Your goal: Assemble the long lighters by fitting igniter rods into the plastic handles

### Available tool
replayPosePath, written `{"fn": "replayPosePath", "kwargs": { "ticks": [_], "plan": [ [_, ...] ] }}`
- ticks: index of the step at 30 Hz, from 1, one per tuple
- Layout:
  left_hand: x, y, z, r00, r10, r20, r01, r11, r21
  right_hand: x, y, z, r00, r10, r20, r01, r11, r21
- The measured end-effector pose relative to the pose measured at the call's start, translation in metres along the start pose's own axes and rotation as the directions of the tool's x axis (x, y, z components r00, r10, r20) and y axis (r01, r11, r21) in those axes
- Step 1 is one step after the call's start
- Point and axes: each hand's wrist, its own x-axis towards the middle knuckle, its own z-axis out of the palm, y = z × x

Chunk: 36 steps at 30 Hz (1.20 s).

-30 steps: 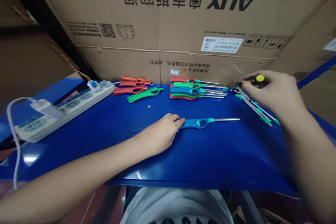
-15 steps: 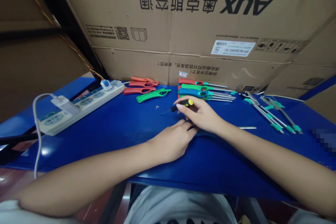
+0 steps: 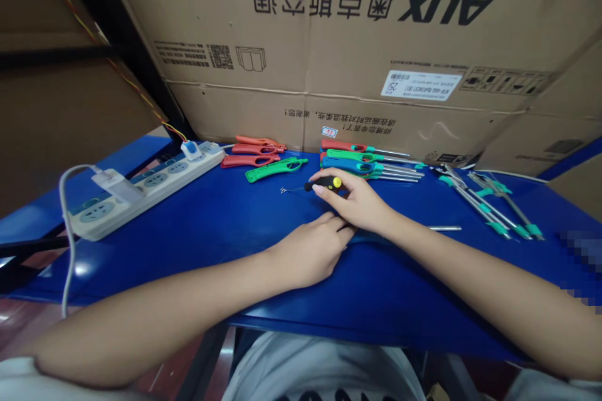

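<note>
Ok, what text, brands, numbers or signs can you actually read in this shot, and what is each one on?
"AUX", printed upside down: cardboard box behind the blue table.
Chinese characters beside it, upside down: same box.
"25": white label on the box; its other print is too small.
Small red-bordered sticker: digits blurred.
QR code and fine print: unreadable.
Tools and power strip: no legible text.

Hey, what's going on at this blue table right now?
A person sits at a blue table. Their right hand holds a small black-and-yellow screwdriver, tip pointing left. Their left hand rests on a blue lighter, mostly hidden under both hands. More lighters lie stacked near the cardboard box, and a power strip sits to the left.
</note>
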Motion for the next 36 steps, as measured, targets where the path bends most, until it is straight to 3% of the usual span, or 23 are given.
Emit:
{"fn": "replayPosePath", "kwargs": {
  "ticks": [7, 15, 23, 28, 33, 36],
  "plan": [
    [0.001, 0.000, -0.002, 1.000, 0.000, 0.016, 0.000, 1.000, 0.008, -0.001, 0.002, -0.001, 1.000, -0.007, -0.022, 0.007, 1.000, 0.011],
    [0.002, 0.002, -0.004, 0.999, -0.017, 0.034, 0.016, 0.999, 0.028, 0.002, -0.008, -0.011, 0.977, 0.072, -0.199, -0.035, 0.983, 0.181],
    [0.011, -0.014, 0.008, 0.995, -0.020, -0.096, -0.006, 0.966, -0.259, -0.014, -0.015, -0.041, 0.884, 0.239, -0.401, -0.065, 0.914, 0.401],
    [0.014, -0.020, 0.011, 0.965, -0.184, -0.185, 0.097, 0.910, -0.402, -0.023, -0.011, -0.061, 0.828, 0.324, -0.458, -0.079, 0.875, 0.477],
    [0.017, -0.021, 0.010, 0.877, -0.408, -0.253, 0.173, 0.761, -0.625, -0.030, -0.003, -0.068, 0.811, 0.365, -0.458, -0.091, 0.851, 0.517],
    [0.019, -0.017, 0.006, 0.842, -0.461, -0.279, 0.159, 0.707, -0.689, -0.031, -0.001, -0.066, 0.812, 0.387, -0.437, -0.083, 0.818, 0.570]
  ]
}}
